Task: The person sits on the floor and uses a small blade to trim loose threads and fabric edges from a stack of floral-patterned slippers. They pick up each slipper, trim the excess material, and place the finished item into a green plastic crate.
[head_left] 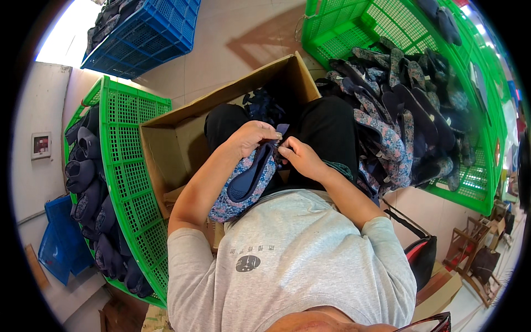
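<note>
A floral blue-and-pink slipper shoe [231,203] with a navy inside rests against my lap, its one end up between my hands. My left hand [251,138] pinches its navy edge, fingers closed, near a small navy tab sticking up. Close beside it, my right hand [303,159] has thumb and forefinger pressed together at the same end of the shoe. The bit between those fingertips is too small to make out. Beyond my hands, an open cardboard box [221,98] holds dark blue pieces [264,106] between my knees.
At the right, a large green crate [487,182] is heaped with floral and navy shoes [387,141]. Another green crate [130,160] with dark shoes [83,177] stands at the left. A blue crate [160,41] sits at the far left, and a wooden chair [467,249] at the right.
</note>
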The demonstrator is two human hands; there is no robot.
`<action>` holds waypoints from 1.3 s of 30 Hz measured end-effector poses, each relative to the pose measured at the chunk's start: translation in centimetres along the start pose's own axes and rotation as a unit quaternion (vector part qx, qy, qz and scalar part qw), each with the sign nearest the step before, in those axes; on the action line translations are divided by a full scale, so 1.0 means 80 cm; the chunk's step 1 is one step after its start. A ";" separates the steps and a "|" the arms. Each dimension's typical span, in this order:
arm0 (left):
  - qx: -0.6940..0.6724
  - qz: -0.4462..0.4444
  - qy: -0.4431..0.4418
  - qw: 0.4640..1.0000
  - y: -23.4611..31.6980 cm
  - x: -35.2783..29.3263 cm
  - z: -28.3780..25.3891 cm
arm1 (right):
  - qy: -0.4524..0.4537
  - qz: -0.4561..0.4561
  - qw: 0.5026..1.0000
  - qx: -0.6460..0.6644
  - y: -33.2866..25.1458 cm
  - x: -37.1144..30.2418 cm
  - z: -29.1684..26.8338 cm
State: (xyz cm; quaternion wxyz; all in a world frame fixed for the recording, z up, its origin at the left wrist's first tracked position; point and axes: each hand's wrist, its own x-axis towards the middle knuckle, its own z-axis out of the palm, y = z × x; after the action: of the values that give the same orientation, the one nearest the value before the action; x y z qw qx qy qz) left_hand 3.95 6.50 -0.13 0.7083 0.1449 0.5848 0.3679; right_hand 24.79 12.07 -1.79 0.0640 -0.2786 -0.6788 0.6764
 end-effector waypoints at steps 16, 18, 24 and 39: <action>-0.016 -0.005 0.040 0.999 0.002 -0.001 0.012 | -0.028 0.160 0.975 0.151 -0.035 0.003 -0.002; -0.010 -0.007 0.044 0.999 0.000 0.002 0.012 | -0.029 0.159 0.975 0.155 -0.029 0.004 -0.002; -0.003 -0.009 0.052 0.999 -0.002 0.004 0.012 | -0.020 0.160 0.975 0.155 -0.020 0.007 0.000; 0.432 0.337 0.312 0.776 0.001 0.004 -0.001 | 0.033 0.189 0.946 0.262 -0.007 -0.010 -0.008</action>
State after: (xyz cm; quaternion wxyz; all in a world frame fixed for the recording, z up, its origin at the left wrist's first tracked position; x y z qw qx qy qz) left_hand 3.90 6.75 -0.31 0.1810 0.5009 0.7846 0.3174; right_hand 25.59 12.35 -0.99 0.0282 -0.3977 -0.4103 0.8202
